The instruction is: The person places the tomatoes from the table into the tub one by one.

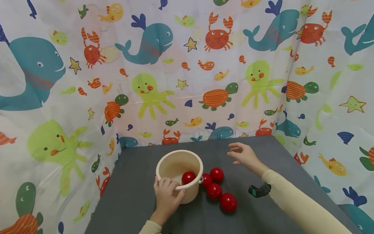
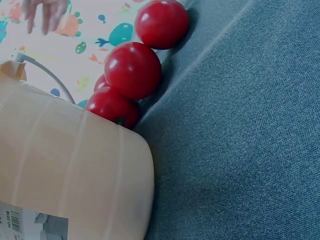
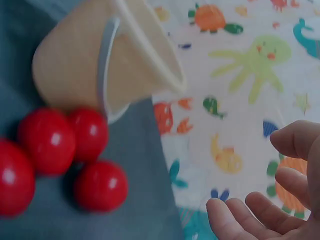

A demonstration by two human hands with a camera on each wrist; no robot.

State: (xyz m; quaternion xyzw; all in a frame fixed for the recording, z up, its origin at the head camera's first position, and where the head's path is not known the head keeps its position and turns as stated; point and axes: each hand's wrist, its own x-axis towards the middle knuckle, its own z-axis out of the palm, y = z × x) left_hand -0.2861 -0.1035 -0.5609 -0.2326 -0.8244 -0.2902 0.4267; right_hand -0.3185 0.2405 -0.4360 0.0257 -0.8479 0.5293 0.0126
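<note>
A cream bucket [image 1: 191,193] stands upright on the dark table, with one red tomato [image 1: 188,177] inside. My left hand [image 1: 167,197] grips the bucket's near left rim, fingers laid over the edge. Beside the bucket, on its right, several glossy red tomatoes [image 1: 214,191] lie close together; a green stem mark shows on one tomato [image 2: 114,107] in the left wrist view. My right hand [image 1: 243,155] hovers to the right of the tomatoes, its fingers loosely bent and holding nothing. The right wrist view shows that hand's fingers [image 3: 230,217] spread apart from the thumb.
A dark grey cloth [image 1: 131,182] covers the table. Curtains [image 1: 181,91] printed with sea animals surround it at the back and both sides. The bucket's grey handle [image 3: 106,70] hangs down its side. A dark band [image 1: 259,190] is worn on the right wrist.
</note>
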